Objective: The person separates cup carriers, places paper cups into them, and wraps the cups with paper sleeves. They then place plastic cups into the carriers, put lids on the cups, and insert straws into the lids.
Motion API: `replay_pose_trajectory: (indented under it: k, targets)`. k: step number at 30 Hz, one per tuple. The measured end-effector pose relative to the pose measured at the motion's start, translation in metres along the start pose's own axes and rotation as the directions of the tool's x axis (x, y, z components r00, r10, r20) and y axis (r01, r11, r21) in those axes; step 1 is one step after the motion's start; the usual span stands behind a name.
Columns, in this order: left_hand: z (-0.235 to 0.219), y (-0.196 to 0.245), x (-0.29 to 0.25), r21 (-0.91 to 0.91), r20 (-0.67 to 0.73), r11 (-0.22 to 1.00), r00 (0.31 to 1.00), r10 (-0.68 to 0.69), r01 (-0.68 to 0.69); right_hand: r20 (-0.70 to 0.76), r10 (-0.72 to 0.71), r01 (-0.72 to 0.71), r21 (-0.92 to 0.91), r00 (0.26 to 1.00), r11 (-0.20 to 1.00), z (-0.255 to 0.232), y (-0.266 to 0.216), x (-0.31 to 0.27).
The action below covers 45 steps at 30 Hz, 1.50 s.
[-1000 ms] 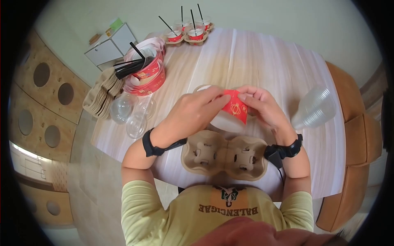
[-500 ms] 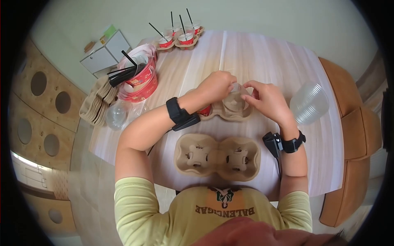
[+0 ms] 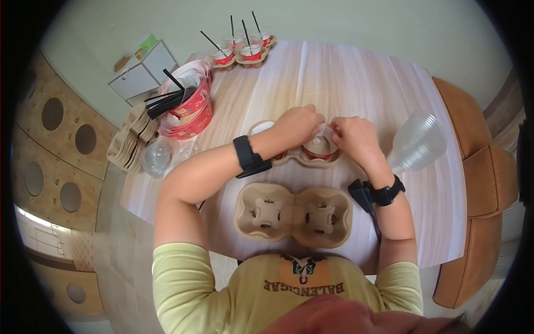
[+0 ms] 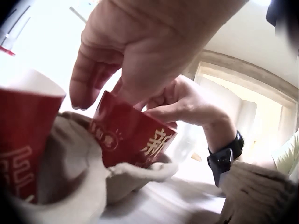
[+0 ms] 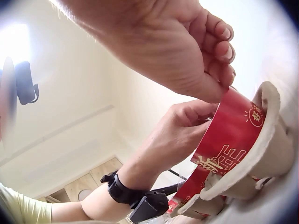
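A red paper sleeve (image 3: 318, 153) (image 4: 128, 133) (image 5: 229, 130) stands tilted in the right compartment of the far pulp carrier (image 3: 321, 163) (image 4: 140, 175) (image 5: 254, 161). At its upper left edge, my left hand (image 3: 297, 131) (image 4: 145, 46) (image 5: 180, 133) pinches it. My right hand (image 3: 359, 139) (image 4: 191, 102) (image 5: 173, 51) holds the opposite rim with thumb and curled fingers. Another red cup (image 4: 23, 135) sits in the carrier's left compartment, partly behind my left arm in the head view. The bare near carrier (image 3: 293, 214) lies closer to my body.
Nested clear cups (image 3: 420, 143) lie at the right. Leftward are clear lids (image 3: 158, 157), stacked carriers (image 3: 130, 139), and red sleeves (image 3: 192, 119) with black straws (image 3: 167, 103). Several cups with straws (image 3: 251, 53) stand at the far edge; orange chairs (image 3: 467, 167) border the right side.
The red sleeve, held in the air between both hands a second ago, is now in the far carrier's right compartment. A clear cup showed there half a second ago; both hands are now lower around it.
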<state>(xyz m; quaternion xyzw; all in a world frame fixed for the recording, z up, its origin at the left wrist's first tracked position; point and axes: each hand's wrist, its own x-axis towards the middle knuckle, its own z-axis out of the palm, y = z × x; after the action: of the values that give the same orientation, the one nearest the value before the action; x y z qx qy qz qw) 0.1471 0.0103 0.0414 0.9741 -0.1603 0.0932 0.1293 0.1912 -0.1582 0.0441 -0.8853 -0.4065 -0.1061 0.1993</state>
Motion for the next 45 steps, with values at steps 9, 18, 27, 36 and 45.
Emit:
replay_pose_trajectory:
  k: [9, 18, 27, 36, 45]
  targets:
    - [-0.008, 0.018, -0.040, 0.026, 0.162, 0.974, 0.962, 0.220, -0.227, 0.204, -0.007, -0.010, 0.083, 0.979, 0.997, -0.015, 0.010, 0.000]
    - [-0.002, 0.010, -0.040, 0.103, 0.281, 0.961, 0.934, 0.221, -0.258, 0.137, -0.051, 0.058, -0.052, 0.989, 0.997, 0.008, 0.008, 0.000]
    - [-0.001, 0.016, -0.041, 0.180, 0.313, 0.953, 0.932, 0.181, -0.245, 0.066, -0.014, 0.023, -0.143, 0.998, 0.989, 0.008, -0.001, -0.004]
    - [-0.094, 0.014, -0.088, -0.247, 0.000, 0.969, 1.000, -0.019, 0.018, -0.308, -0.029, -0.011, -0.128, 0.951, 0.992, -0.121, -0.005, -0.042]
    - [-0.070, -0.027, -0.169, -0.608, -0.014, 0.740, 0.927, -0.375, 0.289, -0.175, 0.095, -0.145, -0.301, 0.980, 0.943, -0.127, 0.028, -0.077]
